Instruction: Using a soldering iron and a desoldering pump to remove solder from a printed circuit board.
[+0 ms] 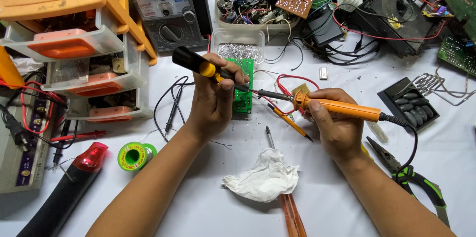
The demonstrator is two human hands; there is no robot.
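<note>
Two bare hands work over the white bench [198,202] in the head view. The left hand [213,100] has its fingers clamped on a black-and-yellow desoldering pump [198,64] and a green circuit board [243,88]. The right hand [334,125] grips an orange soldering iron [337,108], its tip at the board's edge. Just below lies a crumpled tissue [263,177], with a solder spool [134,156] to the left.

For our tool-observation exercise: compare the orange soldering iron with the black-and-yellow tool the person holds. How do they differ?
The soldering iron has an orange handle; the black-and-yellow tool is mostly black. The soldering iron trails a black cord; the other shows none. The right hand holds the iron, the left hand the other. Both point at the green circuit board.
</note>
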